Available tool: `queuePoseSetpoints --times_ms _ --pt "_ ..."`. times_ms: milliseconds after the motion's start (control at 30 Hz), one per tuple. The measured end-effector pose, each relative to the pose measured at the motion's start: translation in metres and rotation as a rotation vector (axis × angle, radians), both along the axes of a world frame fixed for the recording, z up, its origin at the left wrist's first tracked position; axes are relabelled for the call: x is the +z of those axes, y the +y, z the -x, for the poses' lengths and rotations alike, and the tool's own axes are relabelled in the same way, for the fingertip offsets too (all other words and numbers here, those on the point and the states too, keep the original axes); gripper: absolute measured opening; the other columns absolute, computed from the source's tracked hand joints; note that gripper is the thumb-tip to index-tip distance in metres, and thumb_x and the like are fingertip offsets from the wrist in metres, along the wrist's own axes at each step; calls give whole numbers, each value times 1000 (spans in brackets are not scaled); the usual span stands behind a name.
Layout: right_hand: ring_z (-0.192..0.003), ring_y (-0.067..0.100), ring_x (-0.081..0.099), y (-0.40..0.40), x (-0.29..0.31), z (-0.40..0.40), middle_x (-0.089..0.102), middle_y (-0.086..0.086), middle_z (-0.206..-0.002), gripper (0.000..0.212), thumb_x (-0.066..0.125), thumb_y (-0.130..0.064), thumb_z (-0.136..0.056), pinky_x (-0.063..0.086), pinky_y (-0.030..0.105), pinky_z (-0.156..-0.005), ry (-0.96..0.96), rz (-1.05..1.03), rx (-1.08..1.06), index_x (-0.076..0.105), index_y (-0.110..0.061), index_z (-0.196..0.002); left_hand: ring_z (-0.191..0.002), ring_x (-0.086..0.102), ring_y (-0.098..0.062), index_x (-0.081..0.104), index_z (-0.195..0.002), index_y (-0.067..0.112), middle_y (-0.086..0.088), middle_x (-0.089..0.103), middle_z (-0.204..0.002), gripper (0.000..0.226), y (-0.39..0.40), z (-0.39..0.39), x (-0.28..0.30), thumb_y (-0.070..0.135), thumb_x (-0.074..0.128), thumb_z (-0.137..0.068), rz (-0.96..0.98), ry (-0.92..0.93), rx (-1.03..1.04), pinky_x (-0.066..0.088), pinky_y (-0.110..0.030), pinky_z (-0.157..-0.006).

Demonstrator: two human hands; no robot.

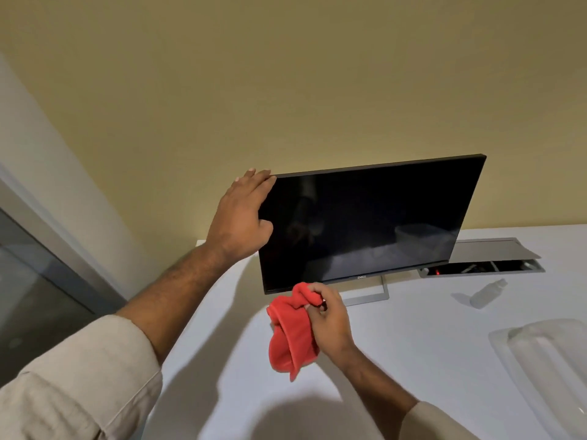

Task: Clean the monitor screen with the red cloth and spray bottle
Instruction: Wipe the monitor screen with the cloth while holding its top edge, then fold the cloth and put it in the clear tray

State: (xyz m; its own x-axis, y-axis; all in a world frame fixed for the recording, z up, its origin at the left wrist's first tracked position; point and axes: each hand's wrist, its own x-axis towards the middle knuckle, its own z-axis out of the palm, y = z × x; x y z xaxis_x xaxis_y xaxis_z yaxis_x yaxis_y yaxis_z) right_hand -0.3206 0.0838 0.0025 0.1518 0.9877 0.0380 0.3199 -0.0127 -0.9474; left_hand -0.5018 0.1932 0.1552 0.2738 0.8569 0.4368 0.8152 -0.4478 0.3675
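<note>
A dark monitor [374, 223] stands on a white table [241, 360], its screen off and facing me. My left hand [241, 214] grips the monitor's upper left corner, fingers over the top edge and thumb on the screen's side. My right hand [327, 322] holds a bunched red cloth [292, 338] just below the screen's lower left corner, a little above the table; part of the cloth hangs down. A small clear spray bottle [487, 293] lies on its side on the table to the right of the monitor, apart from both hands.
A grey cable hatch [489, 252] stands open in the table behind the bottle. A clear plastic tray [546, 363] sits at the right edge. The yellow wall is close behind the monitor. The table's left edge drops off near my left forearm.
</note>
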Motion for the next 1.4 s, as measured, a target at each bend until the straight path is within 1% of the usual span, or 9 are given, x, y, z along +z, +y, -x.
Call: queuePoseSetpoints --times_ms 200,367,533,633,733,833,1067,1267,1400 --pt "-84 4 66 -16 5 -49 69 -14 -94 30 61 7 -88 54 17 -70 237 4 -87 61 -20 -101 -116 59 -28 58 -133 18 3 54 -138 63 -84 0 -75 0 65 -73 289 -263 100 48 -39 -101" --pt "-88 6 67 -21 16 -71 69 -13 -97 27 62 3 -91 56 20 -68 318 -44 -62 61 -21 -103 -113 55 1 56 -130 29 18 55 -127 62 -127 -56 -103 23 74 -71 534 -489 -9 48 -28 -98" --pt "-80 9 68 -29 20 -102 68 -7 -92 28 63 5 -88 55 23 -67 347 -97 3 58 -22 -96 -103 61 0 63 -114 36 17 66 -111 42 -138 -117 -103 30 79 -75 534 -568 1 51 -25 -91" --pt "-79 16 66 -33 16 -129 65 2 -87 29 64 6 -88 55 28 -69 329 -100 58 55 -22 -89 -92 65 -5 73 -92 32 17 71 -93 20 -136 -140 -101 15 74 -80 444 -580 68 54 -31 -85" --pt "-79 16 60 -38 14 -157 60 6 -84 27 72 0 -84 52 32 -72 292 -120 80 53 -20 -83 -86 65 -8 73 -83 33 19 67 -89 30 -137 -156 -100 3 74 -79 384 -573 83 55 -25 -75" --pt "-80 12 55 -43 18 -181 54 -3 -86 27 77 -9 -77 46 17 -68 199 -250 46 54 -24 -77 -87 65 -10 70 -81 33 17 65 -92 39 -136 -165 -98 -6 72 -76 272 -530 108 51 -14 -71" --pt "-100 16 56 -49 17 -233 55 0 -103 45 74 14 -73 46 21 -72 4 -283 45 59 -28 -83 -90 64 -9 68 -81 28 17 63 -93 40 -133 -172 -94 -11 69 -75 166 -435 90 50 -15 -74" --pt "-78 16 61 -41 33 -253 66 -3 -82 23 67 10 -84 49 25 -65 236 -116 107 56 -11 -80 -89 65 -9 66 -85 32 16 65 -91 39 -130 -182 -89 -6 68 -79 334 -414 56 52 -20 -77" --pt "-86 11 68 -38 42 -265 73 -3 -92 30 62 7 -89 56 24 -74 325 26 95 62 -17 -106 -83 67 -7 70 -86 25 6 72 -91 27 -127 -188 -79 -1 74 -80 554 -472 93 51 -22 -77"
